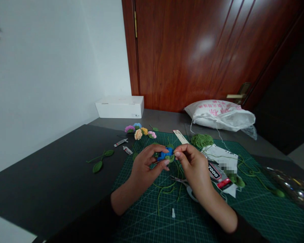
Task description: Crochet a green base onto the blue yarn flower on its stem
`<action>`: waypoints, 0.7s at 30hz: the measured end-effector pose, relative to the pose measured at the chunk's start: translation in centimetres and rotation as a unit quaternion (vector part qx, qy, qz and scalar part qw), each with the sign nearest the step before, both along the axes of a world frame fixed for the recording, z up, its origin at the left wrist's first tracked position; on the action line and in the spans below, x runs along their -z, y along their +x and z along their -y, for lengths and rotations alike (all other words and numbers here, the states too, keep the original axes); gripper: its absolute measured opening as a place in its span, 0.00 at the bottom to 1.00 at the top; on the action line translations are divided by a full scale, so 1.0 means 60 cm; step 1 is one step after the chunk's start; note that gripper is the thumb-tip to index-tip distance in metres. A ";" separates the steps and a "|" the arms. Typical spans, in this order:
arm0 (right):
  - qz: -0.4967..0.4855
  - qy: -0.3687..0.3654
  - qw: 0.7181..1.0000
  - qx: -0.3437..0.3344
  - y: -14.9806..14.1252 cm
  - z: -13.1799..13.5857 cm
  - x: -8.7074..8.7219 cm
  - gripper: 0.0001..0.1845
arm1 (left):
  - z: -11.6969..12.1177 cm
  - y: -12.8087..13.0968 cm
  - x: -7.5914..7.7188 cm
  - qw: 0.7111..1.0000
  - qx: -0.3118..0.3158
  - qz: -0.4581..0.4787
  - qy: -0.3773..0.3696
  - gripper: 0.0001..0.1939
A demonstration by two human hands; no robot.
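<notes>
My left hand point(150, 162) is closed around a blue crocheted flower point(166, 154) with green yarn parts at its underside, held over the cutting mat. At the flower's right edge my right hand point(192, 161) pinches with thumb and forefinger; what lies between the fingertips is too small to make out. Strands of green yarn point(164, 189) trail below the flower onto the mat. Scissors with pale handles point(190, 192) lie partly under my right hand. A small white nozzle-shaped cap point(173, 213) rests nearer to me.
The green cutting mat point(147, 222) covers the table's middle. Crocheted flowers point(138, 134), glue tubes point(127, 150) and green leaves point(98, 166) lie left. Rightward are a yarn ball point(202, 140), a 7000 glue package point(215, 171) and a white bag point(218, 114). A white box point(120, 107) stands behind.
</notes>
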State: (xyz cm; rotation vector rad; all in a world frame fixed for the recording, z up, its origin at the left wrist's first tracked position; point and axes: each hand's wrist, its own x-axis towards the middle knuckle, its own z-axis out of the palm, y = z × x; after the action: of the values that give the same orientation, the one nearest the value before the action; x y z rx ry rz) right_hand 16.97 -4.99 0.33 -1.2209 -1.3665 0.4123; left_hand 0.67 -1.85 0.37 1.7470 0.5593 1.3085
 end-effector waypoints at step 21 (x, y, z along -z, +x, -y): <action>-0.069 -0.072 0.986 -0.130 0.011 -0.009 -0.014 0.18 | -0.010 -0.013 -0.002 0.984 -0.080 -0.094 0.131 0.11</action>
State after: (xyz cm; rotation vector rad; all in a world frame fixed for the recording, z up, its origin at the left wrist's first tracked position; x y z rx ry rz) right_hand 17.61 -4.42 1.15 -1.1106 -1.3981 0.7780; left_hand -0.12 -1.27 0.49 2.0933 0.6690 1.3850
